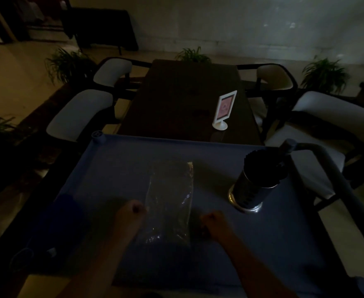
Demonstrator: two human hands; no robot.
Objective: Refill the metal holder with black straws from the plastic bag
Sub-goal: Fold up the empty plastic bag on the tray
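Bag (169,203) lies flat on cart (116,168); holder (247,194), packed with straws (262,166), stands right of bag, apart. Left hand (131,211) and right hand (214,224) curl at bag's near edges; too dark to tell any pinch. Sign (225,109) stands beyond bag on table (176,100).

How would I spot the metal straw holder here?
Look at the blue cart top in the foreground. On its right side, right of the flat clear plastic bag, stands the metal holder. It is the only upright shiny cylinder, with black straws sticking out.
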